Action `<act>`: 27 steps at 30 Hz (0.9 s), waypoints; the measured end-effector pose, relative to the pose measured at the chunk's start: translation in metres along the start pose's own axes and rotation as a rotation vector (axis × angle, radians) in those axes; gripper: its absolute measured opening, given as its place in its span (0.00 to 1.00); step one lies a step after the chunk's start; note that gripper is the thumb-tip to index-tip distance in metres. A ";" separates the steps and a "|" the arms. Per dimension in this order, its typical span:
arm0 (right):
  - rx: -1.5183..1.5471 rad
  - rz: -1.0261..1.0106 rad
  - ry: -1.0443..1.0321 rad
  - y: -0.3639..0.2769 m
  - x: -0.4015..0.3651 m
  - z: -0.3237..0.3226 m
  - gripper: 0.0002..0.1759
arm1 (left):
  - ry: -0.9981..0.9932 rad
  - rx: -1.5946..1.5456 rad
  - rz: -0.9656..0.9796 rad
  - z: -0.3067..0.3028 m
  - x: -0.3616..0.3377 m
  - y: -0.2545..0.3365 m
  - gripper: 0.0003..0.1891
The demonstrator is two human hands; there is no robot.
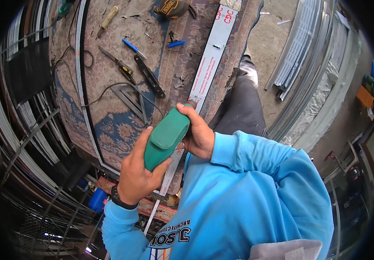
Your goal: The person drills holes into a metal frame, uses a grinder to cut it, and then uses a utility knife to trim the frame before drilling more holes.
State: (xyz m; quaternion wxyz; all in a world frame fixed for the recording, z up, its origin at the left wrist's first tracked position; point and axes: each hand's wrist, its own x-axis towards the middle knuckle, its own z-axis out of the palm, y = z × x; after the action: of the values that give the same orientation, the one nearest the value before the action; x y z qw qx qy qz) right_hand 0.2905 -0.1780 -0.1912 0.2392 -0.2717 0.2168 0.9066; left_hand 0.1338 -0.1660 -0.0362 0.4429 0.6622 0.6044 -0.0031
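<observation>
At the far left, long dark and pale profiles (24, 115) are stacked along a metal rack (33, 136), with a blue container (97, 199) near the lower end of the tabletop (109, 149). A patterned carpet, blue and reddish-brown, covers the tabletop; it is worn and littered with scraps. A long strip (81, 78) with a dark edge runs down its left part. Right of this lie a tool with a wooden handle (107, 21), a pointed blade with a black and yellow handle (124, 68), a metal triangle (130, 103), a blue pen (131, 46) and a black folding tool (149, 76).

The left hand (138, 172), a black band at its wrist, grips the rear of a green power tool (165, 138); the right hand (198, 134) clasps its front end. The power tool is above a white profile (213, 54) with red print, which lies lengthwise on the tabletop. A yellow and black pouch-like item (172, 8) and a small blue piece (176, 43) lie left of that profile.

Farther right, more long profiles (297, 47) and a plastic-wrapped bundle (328, 89) lie along the bare grey floor (270, 43).
</observation>
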 end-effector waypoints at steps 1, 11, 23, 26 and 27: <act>0.005 -0.010 0.014 -0.001 -0.001 0.001 0.28 | -0.009 -0.005 -0.025 -0.001 0.002 0.004 0.41; 0.045 -0.024 0.024 0.011 0.011 -0.010 0.32 | -0.023 -0.002 0.035 0.005 0.000 -0.016 0.43; -0.030 -0.060 0.026 0.025 0.011 -0.030 0.33 | 0.065 0.030 0.024 0.041 -0.034 -0.023 0.44; -0.053 -0.059 0.025 0.026 0.011 -0.031 0.32 | 0.083 0.020 0.015 0.046 -0.039 -0.028 0.44; -0.059 -0.057 0.021 0.027 0.011 -0.032 0.31 | 0.094 0.020 0.033 0.047 -0.041 -0.030 0.44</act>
State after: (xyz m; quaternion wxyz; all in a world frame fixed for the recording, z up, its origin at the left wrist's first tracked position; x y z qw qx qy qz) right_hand 0.2798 -0.2126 -0.2149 0.2545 -0.2943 0.1847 0.9025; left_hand 0.1235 -0.2303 -0.0600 0.4073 0.6761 0.6133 0.0292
